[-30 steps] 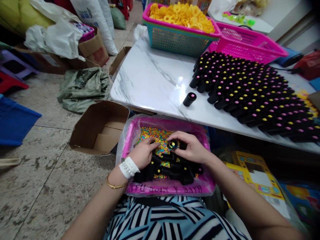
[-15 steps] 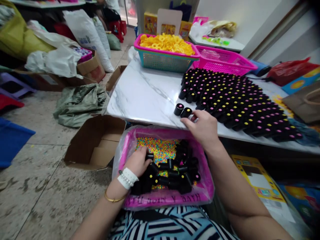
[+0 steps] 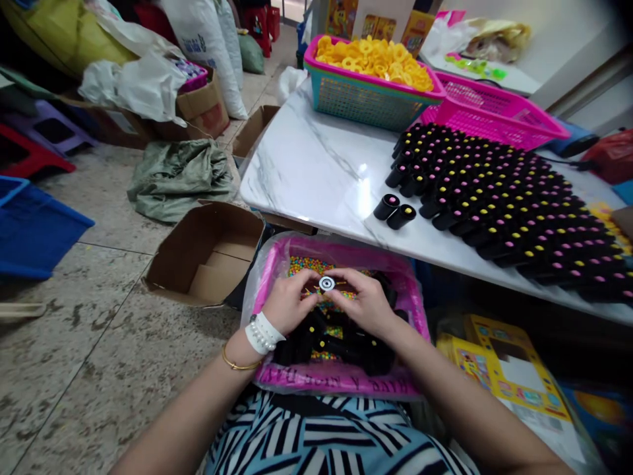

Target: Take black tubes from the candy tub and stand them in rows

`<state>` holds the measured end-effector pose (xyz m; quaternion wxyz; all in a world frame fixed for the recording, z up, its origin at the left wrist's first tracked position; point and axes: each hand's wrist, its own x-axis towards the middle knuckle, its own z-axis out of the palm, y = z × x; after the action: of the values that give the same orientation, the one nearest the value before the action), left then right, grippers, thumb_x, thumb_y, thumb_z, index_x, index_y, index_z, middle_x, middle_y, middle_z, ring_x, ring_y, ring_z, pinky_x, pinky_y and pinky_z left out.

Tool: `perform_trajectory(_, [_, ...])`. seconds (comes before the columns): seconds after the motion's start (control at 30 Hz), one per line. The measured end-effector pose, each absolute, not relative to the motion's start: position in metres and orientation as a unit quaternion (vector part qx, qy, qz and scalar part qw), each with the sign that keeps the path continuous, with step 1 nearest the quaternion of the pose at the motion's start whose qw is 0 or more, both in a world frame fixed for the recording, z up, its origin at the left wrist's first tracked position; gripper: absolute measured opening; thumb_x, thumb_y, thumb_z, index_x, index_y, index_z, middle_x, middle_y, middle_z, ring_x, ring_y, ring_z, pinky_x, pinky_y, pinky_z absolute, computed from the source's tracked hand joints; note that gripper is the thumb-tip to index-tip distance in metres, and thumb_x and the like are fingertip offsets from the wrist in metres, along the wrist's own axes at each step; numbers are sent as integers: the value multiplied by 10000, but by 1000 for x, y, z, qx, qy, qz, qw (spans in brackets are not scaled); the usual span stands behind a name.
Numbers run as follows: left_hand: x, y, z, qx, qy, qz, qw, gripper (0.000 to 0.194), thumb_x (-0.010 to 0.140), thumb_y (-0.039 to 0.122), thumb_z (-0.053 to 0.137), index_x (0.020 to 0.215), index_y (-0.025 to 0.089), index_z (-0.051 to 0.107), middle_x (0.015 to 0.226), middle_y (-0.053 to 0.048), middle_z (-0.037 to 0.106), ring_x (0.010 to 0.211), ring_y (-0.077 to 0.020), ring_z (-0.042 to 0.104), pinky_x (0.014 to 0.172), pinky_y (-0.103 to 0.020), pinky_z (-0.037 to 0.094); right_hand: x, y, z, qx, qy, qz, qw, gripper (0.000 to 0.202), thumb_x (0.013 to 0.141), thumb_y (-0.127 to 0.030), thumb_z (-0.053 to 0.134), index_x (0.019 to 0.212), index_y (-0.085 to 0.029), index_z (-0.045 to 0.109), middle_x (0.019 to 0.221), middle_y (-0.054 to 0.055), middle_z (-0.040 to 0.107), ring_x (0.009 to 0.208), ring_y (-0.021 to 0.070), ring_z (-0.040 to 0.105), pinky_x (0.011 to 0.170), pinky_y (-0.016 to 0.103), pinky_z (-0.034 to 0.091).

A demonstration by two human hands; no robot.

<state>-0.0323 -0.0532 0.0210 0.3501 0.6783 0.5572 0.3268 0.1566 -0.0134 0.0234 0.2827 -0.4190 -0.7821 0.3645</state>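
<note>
A small round piece (image 3: 326, 284) with a white face and dark rings sits between my two hands, above the pink basket (image 3: 341, 384). My left hand (image 3: 291, 302) pinches it from the left. From the right, the fingers of my right hand (image 3: 363, 300) close on it too. Below them, the plastic-lined basket holds colourful beads (image 3: 304, 265) and several black cylinders (image 3: 341, 349) with yellow dots. On the white table, two black cylinders (image 3: 401, 216) stand a little apart from a large group of upright black cylinders (image 3: 494, 191) with pink or yellow dots.
At the table's back, a basket (image 3: 366, 99) holds yellow rings (image 3: 376, 59), beside an empty-looking pink basket (image 3: 499, 119). An open cardboard box (image 3: 202, 257) is left of the lap basket. Further left is a blue crate (image 3: 39, 231). Yellow packaging (image 3: 509, 363) lies under the table.
My right hand has left the cylinder at the table edge and come down over the basket. My left hand has risen to meet it, around the round piece. The view has shifted.
</note>
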Motion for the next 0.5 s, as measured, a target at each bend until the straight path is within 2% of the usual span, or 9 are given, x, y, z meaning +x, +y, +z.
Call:
perform_trajectory(0.1, [-35,-54,17,680,572,317,331,237,829,259,654,1044,185,585,1000,-43,721,923,-173,682,846,-302,525,168,5,9,-489,-777,322,231,353,916,-310,528,1257,-219,550,1035,57,716,867,177,696,766,300,561])
perform_trajectory(0.23, [-40,-56,14,708,589,243,304,178,868,302,609,994,178,618,952,-61,711,892,-197,669,826,-334,516,182,9,6,-527,-839,136,10,340,953,-349,476,1233,-200,597,958,98,731,843,228,697,753,320,528])
perform_trajectory(0.3, [-41,-58,13,740,575,184,297,212,862,353,615,975,176,644,917,-71,700,888,-217,658,814,-346,510,185,5,12,-514,-854,56,-65,335,972,-315,433,1236,-200,602,984,116,724,836,232,685,718,301,505])
perform_trajectory(0.4, [-38,-60,13,781,554,103,269,292,836,427,634,951,162,682,893,-103,686,894,-262,645,820,-387,498,184,4,22,-413,-907,19,-85,393,961,-206,427,1337,-246,534,1252,118,637,1037,250,610,805,314,483])
perform_trajectory(0.5, [-34,-59,13,801,541,58,249,302,823,441,640,936,169,709,868,-112,686,887,-278,642,818,-398,489,178,12,20,-363,-922,39,-126,377,944,-163,440,1289,-226,578,1264,122,626,1103,270,552,867,344,464])
